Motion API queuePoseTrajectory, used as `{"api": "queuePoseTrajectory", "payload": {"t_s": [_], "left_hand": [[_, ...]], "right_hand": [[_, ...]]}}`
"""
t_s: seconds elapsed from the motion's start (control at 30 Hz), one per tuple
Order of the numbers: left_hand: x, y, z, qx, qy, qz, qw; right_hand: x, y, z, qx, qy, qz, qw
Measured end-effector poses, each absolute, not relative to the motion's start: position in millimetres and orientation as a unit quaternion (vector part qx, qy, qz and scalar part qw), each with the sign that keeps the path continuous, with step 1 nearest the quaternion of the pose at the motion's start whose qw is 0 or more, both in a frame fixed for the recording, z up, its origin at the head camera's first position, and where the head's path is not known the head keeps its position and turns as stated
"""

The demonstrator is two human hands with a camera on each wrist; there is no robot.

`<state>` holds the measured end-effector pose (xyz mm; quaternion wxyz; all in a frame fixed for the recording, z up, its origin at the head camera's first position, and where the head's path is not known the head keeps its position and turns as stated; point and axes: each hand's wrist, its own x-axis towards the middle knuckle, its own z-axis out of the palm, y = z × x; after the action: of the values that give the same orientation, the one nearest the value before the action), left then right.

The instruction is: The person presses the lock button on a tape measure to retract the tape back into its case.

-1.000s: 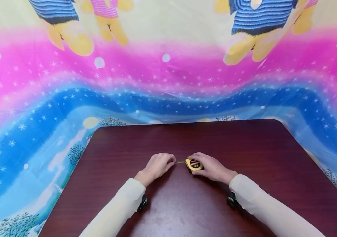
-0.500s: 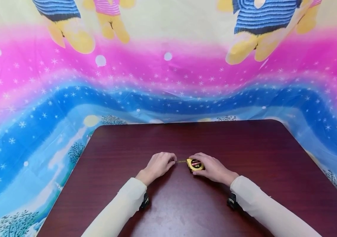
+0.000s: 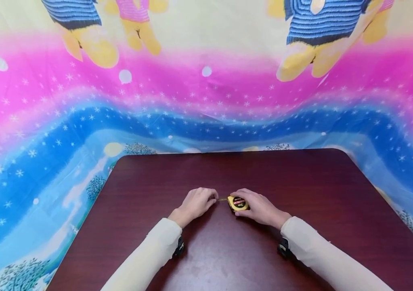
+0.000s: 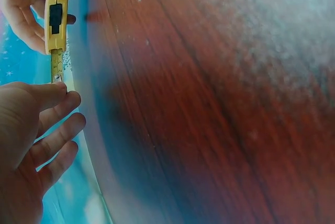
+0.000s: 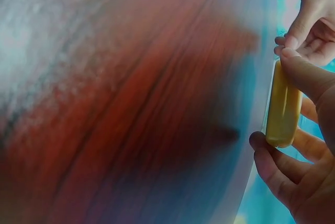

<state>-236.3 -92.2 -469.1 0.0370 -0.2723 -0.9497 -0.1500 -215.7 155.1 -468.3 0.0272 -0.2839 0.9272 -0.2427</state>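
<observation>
A yellow tape measure (image 3: 238,203) with a round black and red label marked 2m is held above the table by my right hand (image 3: 261,207), thumb and fingers on its opposite edges. A short length of its blade (image 4: 56,66) sticks out toward the left. My left hand (image 3: 198,203) pinches the metal hook at the blade's end between thumb and index finger; its other fingers (image 4: 60,139) are spread loosely in the left wrist view. A black slider (image 4: 55,18) shows on the narrow face of the case. From the right wrist the case's plain yellow side (image 5: 284,106) faces me.
Beneath both hands lies a dark red-brown wooden table (image 3: 213,250) with rounded far corners. A printed cloth (image 3: 206,93) in pink, blue and cream hangs behind and around it. Black wrist cameras (image 3: 179,247) sit under the white sleeves.
The exposed blade looks slightly shorter, with my left hand a little closer to the case. Both hands keep their hold, and the head view has shifted slightly.
</observation>
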Motion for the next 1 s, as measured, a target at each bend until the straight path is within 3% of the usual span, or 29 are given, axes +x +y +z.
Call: {"api": "queuePoseTrajectory", "payload": {"t_s": [1.0], "left_hand": [[-235.6, -86.2, -473.1, -0.287, -0.946, -0.143, 0.039]], "right_hand": [[-215.6, 143.5, -472.4, -0.325, 0.911, -0.252, 0.015]]}}
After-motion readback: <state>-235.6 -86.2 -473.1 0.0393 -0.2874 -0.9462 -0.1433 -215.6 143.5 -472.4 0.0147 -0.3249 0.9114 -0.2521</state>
